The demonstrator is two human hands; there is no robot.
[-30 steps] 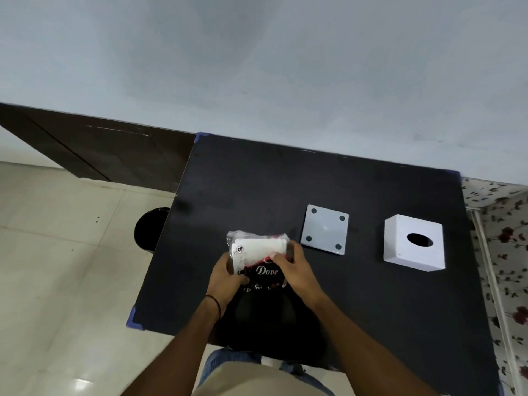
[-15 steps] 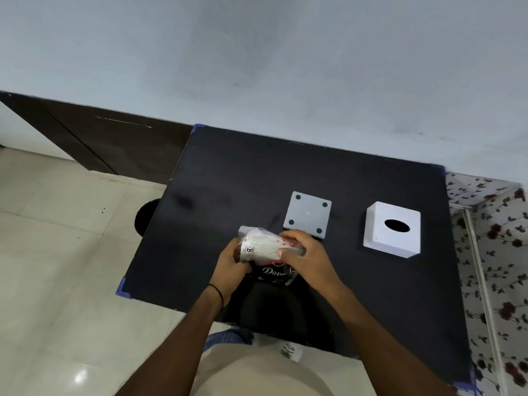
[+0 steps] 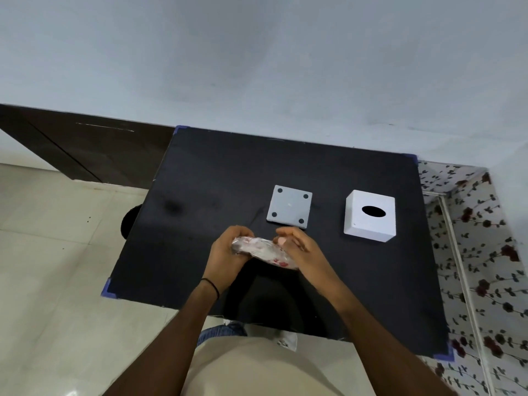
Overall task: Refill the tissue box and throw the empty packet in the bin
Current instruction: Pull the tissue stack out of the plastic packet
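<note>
Head view: above a black table (image 3: 200,172), the left hand (image 3: 228,257) and right hand (image 3: 300,250) grip a tissue packet (image 3: 261,250) at opposite ends, likely to open it. The white tissue box (image 3: 370,215) sits right, its grey base plate (image 3: 289,207) removed beside it, ready for refilling.

black worktop (image 3: 357,281) right across the middle, matte and dark, with little blue tape patches at its corners. on it a plain white tissue box (image 3: 370,216) — one black oval opening on top. beside that, a pale grey square base plate (image 3: 289,206) with four dark round dots, one near each corner. the tissue packet (image 3: 264,252) shows clear and white with red print on it. a thin black band (image 3: 212,287) circles the left wrist. cream-coloured floor tiles (image 3: 57,252) on the left, dark brown wooden panel (image 3: 94,150) behind, pale blue-grey wall (image 3: 257,67) above — and at the right a white cloth (image 3: 491,252) patterned with dark red flowers and black leaves.
</note>
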